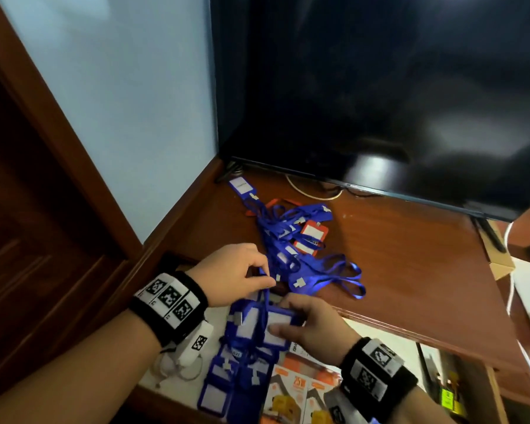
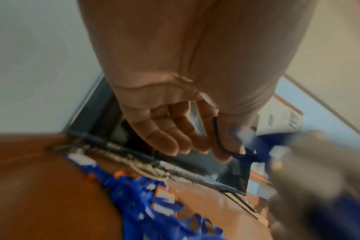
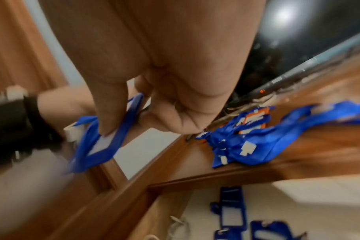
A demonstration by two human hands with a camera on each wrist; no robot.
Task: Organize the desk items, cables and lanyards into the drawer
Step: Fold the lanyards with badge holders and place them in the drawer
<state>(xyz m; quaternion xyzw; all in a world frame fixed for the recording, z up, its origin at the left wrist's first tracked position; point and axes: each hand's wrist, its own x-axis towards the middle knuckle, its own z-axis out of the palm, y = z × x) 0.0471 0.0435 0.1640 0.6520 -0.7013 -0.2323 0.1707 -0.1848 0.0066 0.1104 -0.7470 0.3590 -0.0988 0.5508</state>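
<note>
The left hand [image 1: 233, 275] pinches a blue strap [image 1: 265, 293] between thumb and fingers. Just below, the right hand's [image 1: 309, 324] fingers grip a blue badge holder [image 1: 280, 321] over the open drawer [image 1: 178, 402]; more lanyards [image 1: 291, 240] lie on the tabletop [image 1: 410, 255] beyond.

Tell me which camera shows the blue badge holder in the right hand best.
The head view: the blue badge holder appears whole and fairly sharp, gripped by the right hand above the drawer. The right wrist view shows it blurred, partly behind the thumb. The left wrist view shows only blurred blue at its right edge.
</note>
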